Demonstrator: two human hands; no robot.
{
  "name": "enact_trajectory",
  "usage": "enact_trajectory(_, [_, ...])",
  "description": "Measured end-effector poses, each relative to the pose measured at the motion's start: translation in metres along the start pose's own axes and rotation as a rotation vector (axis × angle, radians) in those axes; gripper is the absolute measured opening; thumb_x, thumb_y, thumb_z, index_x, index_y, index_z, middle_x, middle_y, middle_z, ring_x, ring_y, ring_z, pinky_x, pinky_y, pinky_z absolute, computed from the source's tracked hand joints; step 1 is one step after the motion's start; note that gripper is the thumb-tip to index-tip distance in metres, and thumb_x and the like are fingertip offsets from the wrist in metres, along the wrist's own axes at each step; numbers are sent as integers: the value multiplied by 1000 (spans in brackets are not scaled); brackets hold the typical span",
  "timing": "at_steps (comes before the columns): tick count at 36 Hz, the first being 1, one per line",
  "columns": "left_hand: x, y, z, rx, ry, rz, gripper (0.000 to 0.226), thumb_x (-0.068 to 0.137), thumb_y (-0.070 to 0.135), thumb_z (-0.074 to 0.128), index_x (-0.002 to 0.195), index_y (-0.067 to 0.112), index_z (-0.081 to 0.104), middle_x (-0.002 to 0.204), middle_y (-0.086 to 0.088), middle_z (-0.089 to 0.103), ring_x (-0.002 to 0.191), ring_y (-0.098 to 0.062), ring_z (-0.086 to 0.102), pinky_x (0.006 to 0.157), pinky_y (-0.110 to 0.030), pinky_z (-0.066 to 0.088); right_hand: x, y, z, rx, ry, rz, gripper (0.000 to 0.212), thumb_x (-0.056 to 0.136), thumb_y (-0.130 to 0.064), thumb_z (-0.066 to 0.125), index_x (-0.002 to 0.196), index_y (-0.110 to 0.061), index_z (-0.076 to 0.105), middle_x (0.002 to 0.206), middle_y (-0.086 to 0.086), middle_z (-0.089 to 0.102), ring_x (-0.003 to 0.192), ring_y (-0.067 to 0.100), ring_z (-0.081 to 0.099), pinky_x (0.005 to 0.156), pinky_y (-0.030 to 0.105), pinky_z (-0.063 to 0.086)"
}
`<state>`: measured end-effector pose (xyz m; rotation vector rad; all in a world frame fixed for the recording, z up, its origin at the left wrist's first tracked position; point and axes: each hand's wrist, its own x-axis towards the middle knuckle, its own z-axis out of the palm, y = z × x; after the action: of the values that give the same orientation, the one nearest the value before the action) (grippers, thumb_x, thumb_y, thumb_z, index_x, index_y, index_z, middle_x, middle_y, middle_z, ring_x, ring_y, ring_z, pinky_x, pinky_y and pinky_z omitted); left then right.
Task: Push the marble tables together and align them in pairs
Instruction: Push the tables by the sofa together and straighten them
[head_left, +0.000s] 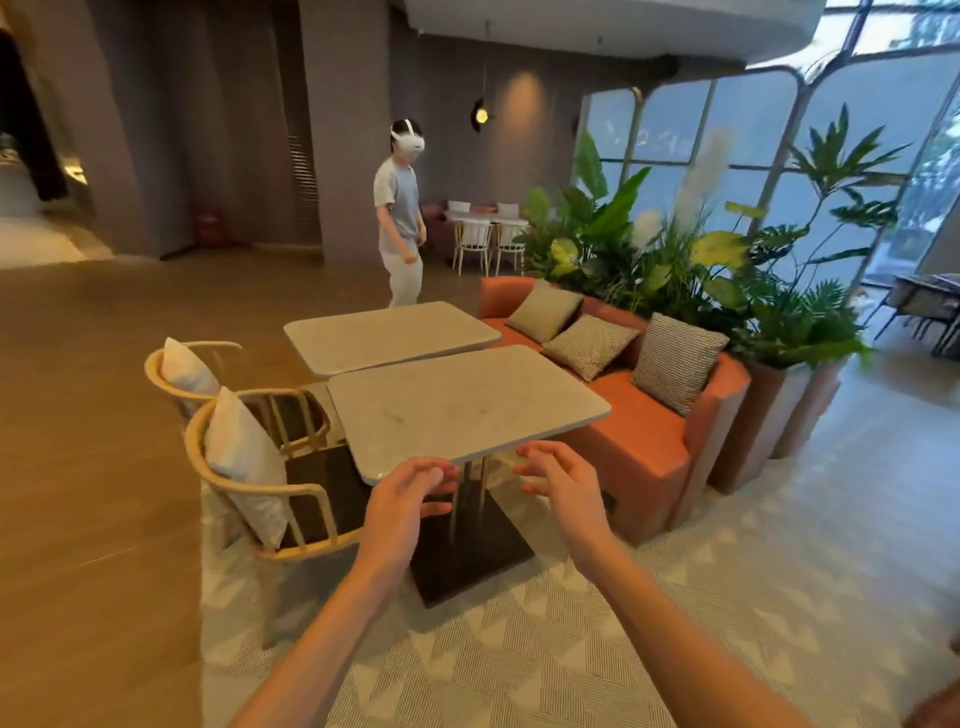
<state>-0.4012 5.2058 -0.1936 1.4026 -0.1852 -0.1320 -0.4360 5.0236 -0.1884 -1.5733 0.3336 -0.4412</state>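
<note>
- While both arms reach forward, the left hand (410, 488) and right hand (558, 475) hover just short of the near marble table (462, 405), fingers spread and loosely bent, gripping nothing: seemingly poised to catch its near edge for a push.
- Far marble table (389, 335): at 11 o'clock of the near one, close but offset, pair unaligned.
- Wooden chairs (270, 462): 9 o'clock.
- Orange sofa (649, 415): 3 o'clock, limiting sideways room.

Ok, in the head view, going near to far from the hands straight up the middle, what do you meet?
Left hand and right hand, both open just short of the edge → near marble table → far marble table → person in a white headset → white chairs by the back wall.
</note>
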Motion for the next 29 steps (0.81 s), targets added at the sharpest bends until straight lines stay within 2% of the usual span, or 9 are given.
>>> enact_trajectory(3, [64, -11, 14, 9, -69, 9, 24, 101, 11, 50, 100, 12, 74, 103, -3, 75, 101, -19, 70, 80, -29, 59, 57, 4, 15, 14, 2, 4, 15, 99, -13, 56, 101, -9, 70, 99, 8, 71, 85, 14, 67, 75, 29, 53])
enact_trajectory(6, [125, -11, 31, 21, -169, 36, 26, 100, 12, 52, 96, 21, 76, 102, 2, 76, 101, -16, 70, 80, -26, 58, 113, -1, 27, -9, 22, -18, 17, 99, -11, 55, 106, -4, 69, 106, 10, 71, 89, 18, 68, 80, 34, 54])
enact_trajectory(8, [167, -6, 42, 45, -212, 74, 25, 99, 15, 54, 98, 25, 77, 105, 5, 75, 103, -13, 70, 85, -29, 57, 151, -6, 33, -12, 36, -55, 18, 99, -12, 55, 108, -5, 69, 109, 9, 71, 94, 21, 69, 84, 37, 55])
enact_trajectory(13, [245, -15, 66, 51, -208, 75, 25, 98, 16, 54, 98, 26, 76, 105, 5, 75, 100, -11, 71, 87, -34, 56, 220, 4, 27, -58, 84, -40, 18, 99, -11, 54, 108, -4, 68, 109, 12, 71, 100, 28, 68, 88, 45, 54])
enact_trajectory(17, [310, -39, 92, 98, -194, 22, 24, 99, 17, 54, 96, 25, 76, 102, 7, 76, 95, -9, 71, 88, -37, 56, 290, 26, -1, -125, 116, 12, 19, 99, -15, 54, 109, -8, 69, 108, 8, 71, 98, 22, 68, 81, 34, 55])
enact_trajectory(20, [352, -56, 114, 120, -157, -1, 23, 99, 17, 53, 96, 25, 75, 99, 8, 76, 93, -9, 71, 87, -37, 56, 336, 40, -21, -157, 121, 25, 19, 99, -17, 55, 109, -10, 70, 106, 6, 71, 98, 20, 68, 83, 36, 54])
enact_trajectory(25, [424, -101, 184, 132, -125, -49, 23, 99, 18, 53, 97, 24, 75, 99, 7, 75, 95, -12, 70, 86, -36, 57, 423, 72, -66, -152, 113, 39, 17, 99, -18, 54, 107, -13, 69, 107, 0, 70, 97, 20, 67, 82, 35, 53])
enact_trajectory(29, [487, -129, 251, 155, -125, -91, 20, 98, 19, 55, 97, 24, 74, 98, 7, 75, 95, -12, 70, 89, -40, 56, 498, 91, -105, -202, 76, 71, 14, 99, -19, 56, 105, -17, 68, 105, -1, 70, 98, 23, 67, 87, 41, 54])
